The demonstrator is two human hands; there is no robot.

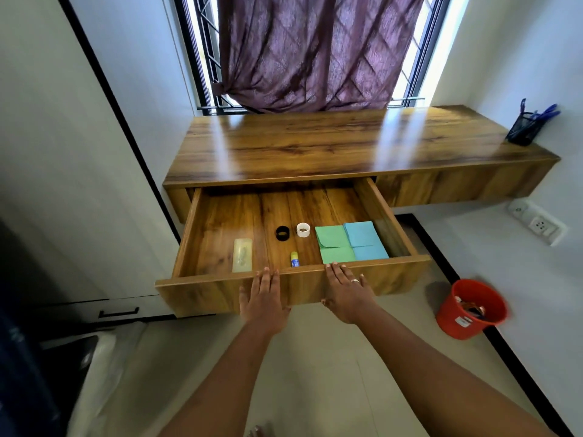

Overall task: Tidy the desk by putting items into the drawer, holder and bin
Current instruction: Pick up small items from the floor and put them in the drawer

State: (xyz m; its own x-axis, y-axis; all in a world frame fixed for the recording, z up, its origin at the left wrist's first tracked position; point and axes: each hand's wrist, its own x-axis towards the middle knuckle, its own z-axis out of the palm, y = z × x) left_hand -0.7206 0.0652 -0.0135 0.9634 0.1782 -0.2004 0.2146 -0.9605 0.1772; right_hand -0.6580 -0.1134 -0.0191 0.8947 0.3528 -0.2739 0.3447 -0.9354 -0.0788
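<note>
The wooden drawer (220, 288) stands pulled out from under the desk (315, 143). Inside lie a clear plastic case (242, 255), a black tape ring (282, 233), a white tape ring (303, 229), a small glue stick (295, 259), green paper (334, 244) and blue paper (364, 239). My left hand (263, 296) and my right hand (345, 293) press flat against the drawer's front panel, fingers straight, tips at its top edge. A black mesh holder (523, 129) with blue pens stands at the desk's far right. A red bin (470, 309) with scraps sits on the floor at right.
A purple curtain (312, 52) hangs over the window behind the desk. A white wardrobe door (63, 184) stands at left. A wall socket (541, 223) is below the desk at right. Tiled floor lies under my arms.
</note>
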